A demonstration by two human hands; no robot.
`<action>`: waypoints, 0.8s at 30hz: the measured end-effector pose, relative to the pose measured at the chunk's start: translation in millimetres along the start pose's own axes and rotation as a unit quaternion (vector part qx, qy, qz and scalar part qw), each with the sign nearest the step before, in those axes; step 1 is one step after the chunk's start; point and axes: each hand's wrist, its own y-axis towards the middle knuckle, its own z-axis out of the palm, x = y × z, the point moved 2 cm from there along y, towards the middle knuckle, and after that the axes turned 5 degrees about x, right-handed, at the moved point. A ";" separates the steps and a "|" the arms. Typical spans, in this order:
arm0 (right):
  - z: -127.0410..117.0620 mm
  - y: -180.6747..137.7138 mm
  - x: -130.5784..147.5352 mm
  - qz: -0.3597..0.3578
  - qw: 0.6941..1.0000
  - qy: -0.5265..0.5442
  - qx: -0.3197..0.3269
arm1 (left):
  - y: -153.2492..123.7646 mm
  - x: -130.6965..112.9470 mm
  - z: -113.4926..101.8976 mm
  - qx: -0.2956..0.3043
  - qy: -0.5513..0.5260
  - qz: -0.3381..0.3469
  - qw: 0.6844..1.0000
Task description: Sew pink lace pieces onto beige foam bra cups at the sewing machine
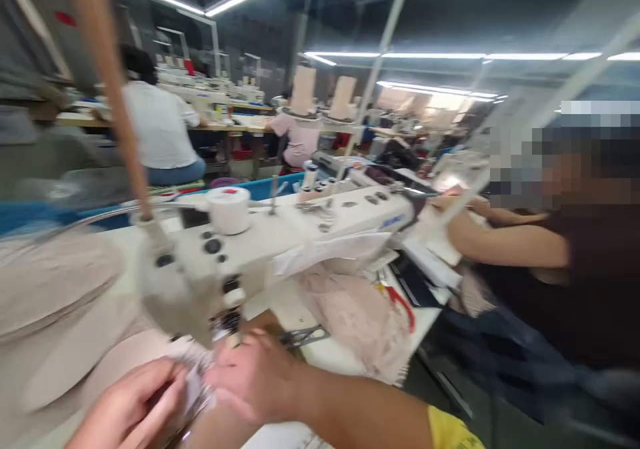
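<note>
My left hand is at the bottom left, fingers curled onto a small pale piece of fabric just below the needle area of a white sewing machine. My right hand crosses in from the right, fingers bent and pressing on the same fabric next to the presser foot. The picture is smeared by motion, so the exact grip is unclear. A white thread spool sits on top of the machine.
Beige fabric pieces lie at the left, a pinkish lace heap and red-handled scissors at the right. A person in a dark top works at the right. Other seated workers sit at the far machines.
</note>
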 end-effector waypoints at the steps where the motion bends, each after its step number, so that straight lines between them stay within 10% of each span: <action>1: -4.4 -2.6 3.9 -0.004 1.000 0.014 -0.005 | -1.9 -8.9 -1.0 0.044 0.011 0.007 0.999; 24: 3.8 -8.6 15.7 -0.114 0.987 0.090 -0.074 | -13.4 -15.4 -13.5 0.138 0.119 0.152 0.971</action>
